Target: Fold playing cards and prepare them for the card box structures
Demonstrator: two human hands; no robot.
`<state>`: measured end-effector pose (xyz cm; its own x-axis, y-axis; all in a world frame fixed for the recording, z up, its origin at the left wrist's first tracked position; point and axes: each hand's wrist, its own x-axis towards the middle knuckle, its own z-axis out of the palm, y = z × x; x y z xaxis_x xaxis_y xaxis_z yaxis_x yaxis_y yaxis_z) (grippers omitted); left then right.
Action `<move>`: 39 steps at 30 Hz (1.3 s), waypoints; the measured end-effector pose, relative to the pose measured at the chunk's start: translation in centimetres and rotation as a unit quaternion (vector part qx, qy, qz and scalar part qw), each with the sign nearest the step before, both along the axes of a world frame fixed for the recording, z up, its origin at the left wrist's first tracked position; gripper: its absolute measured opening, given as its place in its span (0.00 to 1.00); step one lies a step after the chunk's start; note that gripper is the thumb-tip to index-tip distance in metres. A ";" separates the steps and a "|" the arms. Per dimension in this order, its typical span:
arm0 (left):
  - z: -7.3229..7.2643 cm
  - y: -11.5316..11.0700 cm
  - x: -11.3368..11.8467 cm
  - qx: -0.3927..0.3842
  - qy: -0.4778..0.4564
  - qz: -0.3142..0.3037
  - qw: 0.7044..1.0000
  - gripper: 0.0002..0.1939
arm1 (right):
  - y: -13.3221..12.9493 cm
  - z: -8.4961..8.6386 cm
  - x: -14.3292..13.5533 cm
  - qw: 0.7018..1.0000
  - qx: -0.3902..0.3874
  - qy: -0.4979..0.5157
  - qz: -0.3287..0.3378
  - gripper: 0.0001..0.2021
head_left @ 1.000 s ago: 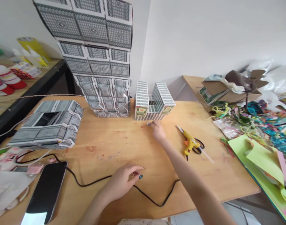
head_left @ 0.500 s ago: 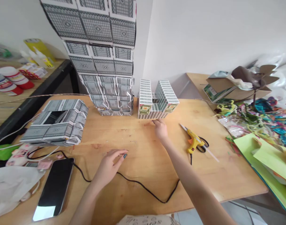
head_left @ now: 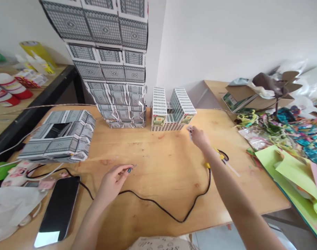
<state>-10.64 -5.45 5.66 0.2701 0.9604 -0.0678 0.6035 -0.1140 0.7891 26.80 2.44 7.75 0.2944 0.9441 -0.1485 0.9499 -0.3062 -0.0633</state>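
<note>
My left hand (head_left: 112,182) is over the table (head_left: 158,166), thumb and forefinger pinched together. A tiny, thin bit shows at the fingertips, too small to name. My right hand (head_left: 200,138) is closed on a small whitish piece with dark marks (head_left: 190,132), its kind unclear. It is just right of a U-shaped block of card packs (head_left: 160,120), apart from it. Beneath my right forearm lie a yellow glue gun (head_left: 207,165), mostly hidden, and black-handled scissors (head_left: 223,155), partly covered.
A tall stack of folded grey playing cards (head_left: 114,73) stands behind. A hollow card frame (head_left: 50,146) and a phone (head_left: 58,208) lie left. The black cord (head_left: 158,205) crosses the front. Coloured paper (head_left: 288,170) and a cardboard box (head_left: 265,104) are at right.
My right hand has moved right from the front of the card packs to over the glue gun's tip, a whitish piece now showing in it. My left fingers have closed into a pinch.
</note>
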 end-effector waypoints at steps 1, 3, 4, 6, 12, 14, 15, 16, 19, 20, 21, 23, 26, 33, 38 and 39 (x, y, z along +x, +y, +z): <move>0.0 -0.1 0.0 -0.006 0.001 -0.006 1.000 0.15 | 0.3 0.2 1.3 1.000 -0.009 -0.010 -0.007 0.14; -0.1 -0.3 0.1 -0.014 0.004 -0.018 1.000 0.14 | 0.5 -0.1 2.4 1.000 -0.024 -0.019 -0.005 0.12; -0.2 -0.5 0.1 -0.017 0.004 -0.025 1.000 0.14 | 0.4 -0.5 2.3 0.999 -0.029 -0.019 0.002 0.12; -0.4 -0.7 0.4 -0.022 0.003 -0.039 0.999 0.14 | -0.2 -1.6 0.7 0.999 -0.034 -0.011 0.024 0.12; -0.2 -0.7 1.3 -0.023 -0.002 -0.057 0.998 0.14 | -3.6 -4.4 -9.4 0.986 -0.044 0.071 0.143 0.14; -0.1 -0.5 1.3 -0.018 0.009 -0.055 0.998 0.14 | -4.6 -4.6 -12.0 0.979 -0.048 0.099 0.174 0.13; -0.1 -0.4 1.2 -0.014 0.017 -0.052 0.998 0.14 | -5.0 -4.6 -12.7 0.977 -0.048 0.108 0.178 0.12; -0.2 -0.4 0.9 -0.006 0.025 -0.045 0.999 0.14 | -5.3 -4.5 -12.8 0.977 -0.046 0.114 0.174 0.11; -0.8 -0.1 -0.3 0.043 0.047 -0.007 0.998 0.15 | -6.6 -4.0 -10.1 0.987 -0.034 0.107 0.116 0.14; -1.0 0.0 -0.8 0.063 0.055 0.005 0.996 0.17 | -7.3 -3.9 -8.5 0.991 -0.031 0.097 0.087 0.16; -1.3 0.0 -1.2 0.082 0.062 0.017 0.995 0.19 | -8.0 -3.8 -7.0 0.995 -0.029 0.085 0.050 0.18; -1.8 0.1 -2.0 0.108 0.076 0.031 0.991 0.24 | -9.8 -4.1 -4.4 0.997 -0.029 0.036 -0.065 0.18; -2.2 0.0 -2.5 0.127 0.088 0.049 0.987 0.30 | -11.9 -5.1 -3.7 0.993 -0.039 0.021 -0.110 0.14; -2.3 -0.4 -1.9 0.153 0.067 0.029 0.986 0.29 | -9.7 -6.0 -13.9 0.991 -0.036 0.109 0.071 0.10; -1.8 -1.1 -1.5 0.182 0.058 -0.011 0.981 0.24 | -7.2 -4.8 -15.9 0.985 -0.027 0.122 0.123 0.10; -1.7 -1.4 -1.3 0.188 0.054 -0.026 0.980 0.22 | -7.2 -4.7 -14.7 0.987 -0.022 0.120 0.105 0.10</move>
